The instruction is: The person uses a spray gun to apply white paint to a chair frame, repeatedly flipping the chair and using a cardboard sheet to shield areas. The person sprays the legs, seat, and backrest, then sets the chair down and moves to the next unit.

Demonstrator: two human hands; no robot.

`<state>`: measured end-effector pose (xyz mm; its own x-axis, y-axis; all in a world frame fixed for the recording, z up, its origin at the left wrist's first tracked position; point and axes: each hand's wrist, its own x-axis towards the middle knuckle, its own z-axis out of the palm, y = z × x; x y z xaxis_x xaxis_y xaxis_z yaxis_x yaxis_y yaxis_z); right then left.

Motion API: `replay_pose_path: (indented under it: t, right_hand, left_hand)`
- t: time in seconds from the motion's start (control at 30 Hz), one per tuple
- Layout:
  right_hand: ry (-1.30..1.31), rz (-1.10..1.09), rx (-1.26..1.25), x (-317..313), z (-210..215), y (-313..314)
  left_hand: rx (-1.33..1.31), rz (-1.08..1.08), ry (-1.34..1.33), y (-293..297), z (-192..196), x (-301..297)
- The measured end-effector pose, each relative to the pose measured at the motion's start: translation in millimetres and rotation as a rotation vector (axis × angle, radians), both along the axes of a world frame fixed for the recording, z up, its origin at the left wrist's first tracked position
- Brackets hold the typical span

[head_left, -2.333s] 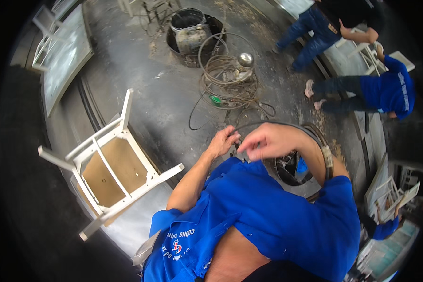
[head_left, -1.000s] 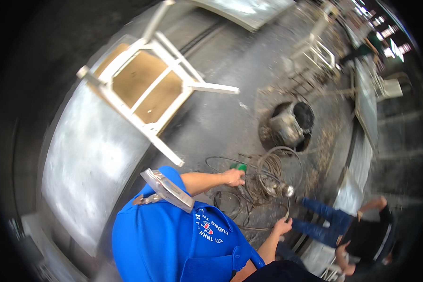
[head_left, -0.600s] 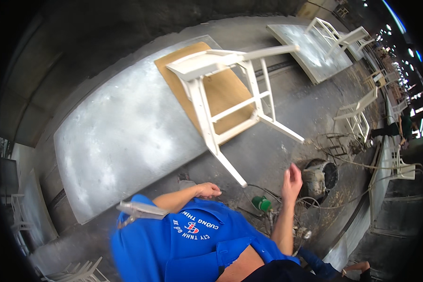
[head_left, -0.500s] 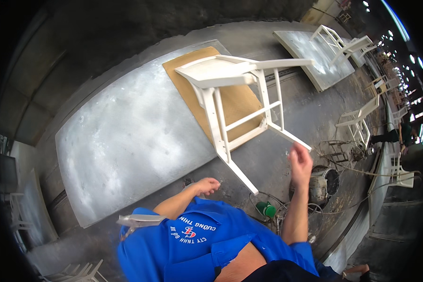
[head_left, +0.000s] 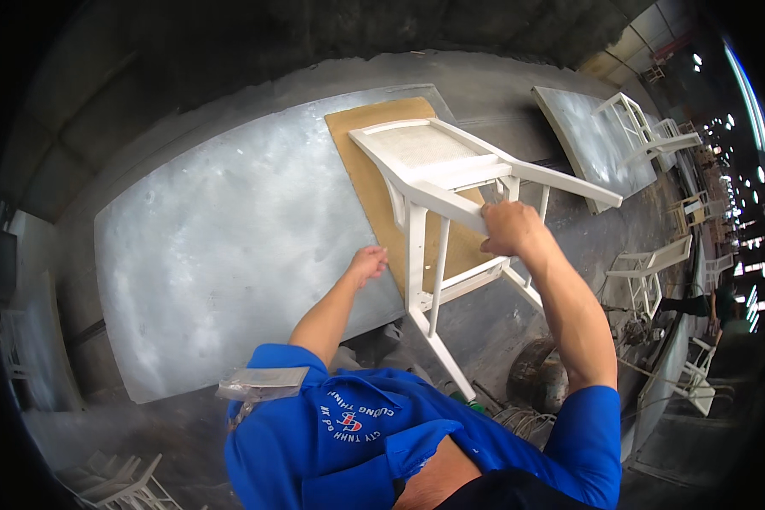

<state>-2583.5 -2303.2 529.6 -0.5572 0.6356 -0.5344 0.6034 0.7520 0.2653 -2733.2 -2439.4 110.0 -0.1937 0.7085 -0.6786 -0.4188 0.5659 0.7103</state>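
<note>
A white wooden chair lies tipped over on a brown cardboard sheet, its pale panel toward the far side and its legs pointing toward me and to the right. My right hand is closed around the end of one chair leg. To the left of the frame, my left hand hovers over the cardboard's near edge with fingers curled in. Nothing shows in that hand, and it is apart from the chair.
Under the cardboard is a large grey, white-smeared board. A second board bears more white chairs at the far right. Further chairs stand along the right side. A dirty round container and hoses lie near my right elbow.
My right hand has moved from a lower leg to an upper one and now grips it. My left hand has risen toward the chair. The chair appears shifted right and down in view.
</note>
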Motion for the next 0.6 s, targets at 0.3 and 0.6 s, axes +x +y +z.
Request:
replay_pose_path:
  t: [0.3,0.6]
  right_hand:
    - [0.044,0.023,-0.039,49,31,36]
    - [0.068,0.062,-0.027,122,82,84]
  left_hand:
    - [-0.019,0.426,-0.078,143,-5,-71]
    - [0.306,0.682,-0.545,265,-31,-97]
